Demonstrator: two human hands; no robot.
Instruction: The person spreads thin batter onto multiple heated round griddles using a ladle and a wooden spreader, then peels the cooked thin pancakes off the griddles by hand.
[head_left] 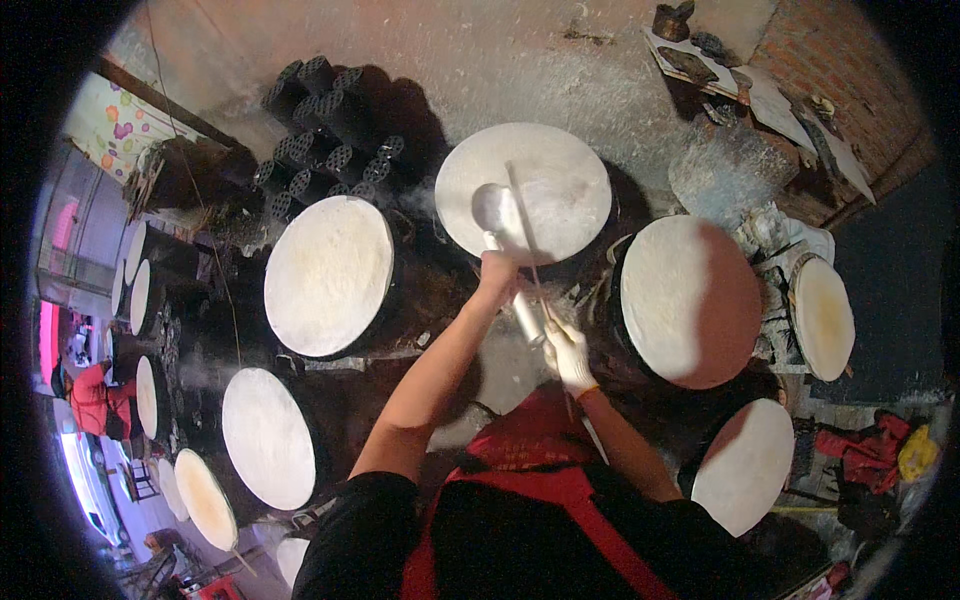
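My bare left hand (499, 273) is closed around the thick, pale handle of a ladle (491, 209). The ladle's round bowl hangs over the far middle griddle, which carries a wide, round sheet of pale batter (573, 178). A light glove covers my right hand (568, 356), whose fingers are wrapped round a long thin stick (528, 228). That stick crosses beside the ladle, and its far tip lies over the same pale sheet. Whether ladle or stick touches the sheet, I cannot tell.
Round griddles with pale sheets surround me, including left (330, 275), right (690, 300), near left (268, 438) and near right (745, 467). Black perforated coal briquettes (330, 130) are stacked by the back wall. A cluttered shelf (760, 100) juts out at far right. Someone in red (92, 402) is at far left.
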